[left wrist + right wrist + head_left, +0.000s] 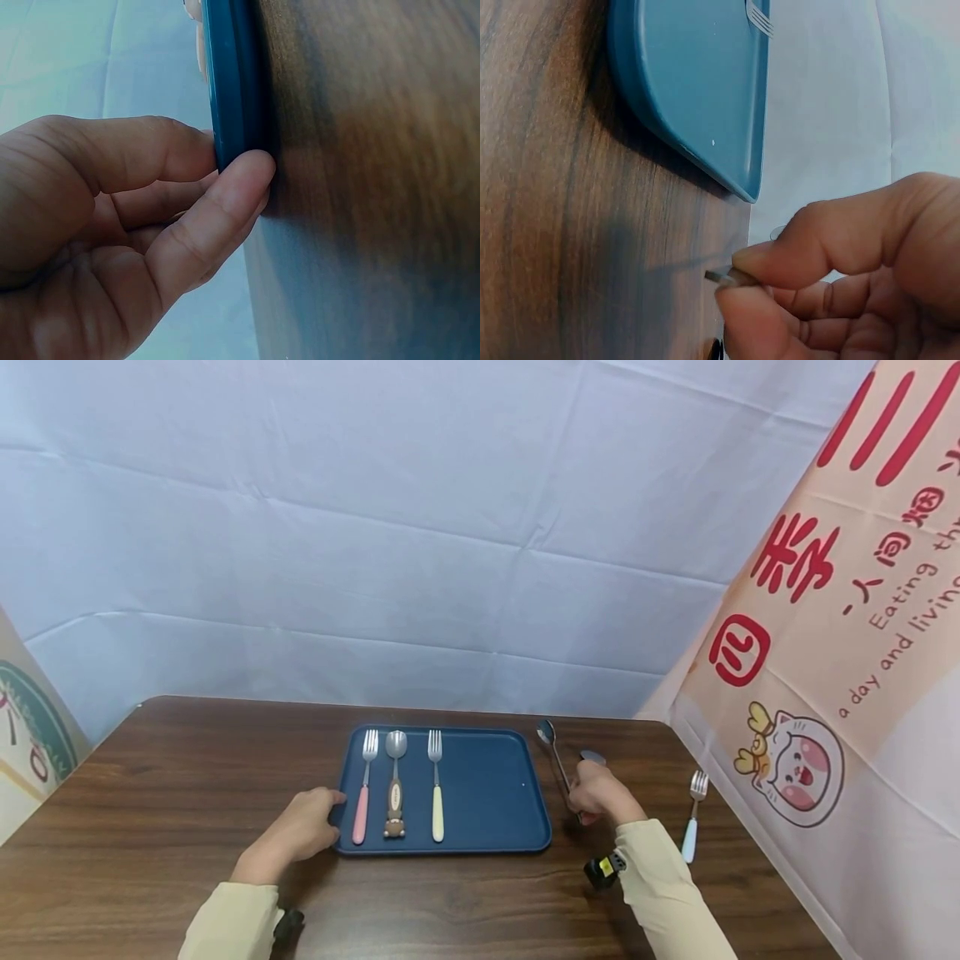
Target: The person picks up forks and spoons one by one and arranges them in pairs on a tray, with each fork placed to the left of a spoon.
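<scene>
A dark blue tray (480, 793) lies on the table, bearing a pink-handled fork (362, 814), a spoon with a brown bear handle (395, 793) and a yellow-handled fork (437, 810) side by side. My left hand (303, 822) grips the tray's left rim, thumb and fingers on the edge (240, 82). Beyond the tray's right side, my right hand (603, 793) pinches the handle end of a long metal spoon (547, 732) between thumb and forefinger (754, 322). Its bowl points away toward the back. Another rounded metal utensil head (592, 757) shows behind that hand, the rest hidden.
A fork with a light blue handle (690, 839) lies at the right edge of the wooden table (450, 902). Pale cloth (375, 527) hangs behind, and a printed cloth (795, 693) hangs along the right side.
</scene>
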A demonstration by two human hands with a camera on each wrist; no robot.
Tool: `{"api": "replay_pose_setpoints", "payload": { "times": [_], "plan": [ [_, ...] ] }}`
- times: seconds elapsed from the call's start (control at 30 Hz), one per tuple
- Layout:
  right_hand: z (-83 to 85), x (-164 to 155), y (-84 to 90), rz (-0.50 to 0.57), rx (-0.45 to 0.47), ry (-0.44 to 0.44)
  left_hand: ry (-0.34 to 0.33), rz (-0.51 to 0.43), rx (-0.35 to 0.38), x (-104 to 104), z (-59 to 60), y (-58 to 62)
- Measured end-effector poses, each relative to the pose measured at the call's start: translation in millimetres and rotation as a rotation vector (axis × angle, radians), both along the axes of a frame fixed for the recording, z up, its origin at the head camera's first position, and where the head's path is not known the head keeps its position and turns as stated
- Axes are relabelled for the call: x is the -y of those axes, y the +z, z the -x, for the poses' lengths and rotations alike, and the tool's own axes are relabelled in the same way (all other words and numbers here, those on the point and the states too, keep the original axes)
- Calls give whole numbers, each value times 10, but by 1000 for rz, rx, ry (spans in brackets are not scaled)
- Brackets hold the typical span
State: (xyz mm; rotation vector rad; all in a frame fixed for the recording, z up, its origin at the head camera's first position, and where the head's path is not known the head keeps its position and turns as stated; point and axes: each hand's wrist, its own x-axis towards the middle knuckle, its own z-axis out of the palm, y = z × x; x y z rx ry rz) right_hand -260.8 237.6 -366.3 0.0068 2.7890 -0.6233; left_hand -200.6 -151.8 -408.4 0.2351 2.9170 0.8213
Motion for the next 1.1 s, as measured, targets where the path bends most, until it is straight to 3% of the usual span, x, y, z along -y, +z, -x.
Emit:
{"api": "replay_pose_setpoints", "payload": {
  "times": [0.47,0.87,1.1],
  "plan": [
    [-27,72,-61,14,-24,8,3,-9,-3,4,-1,-11],
    [-45,291,-122,118,-5,13,1,-5,0,5,8,-16],
    [-42,400,-179,173,0,66,3,-7,1,3,6,-14]
  ]
}}
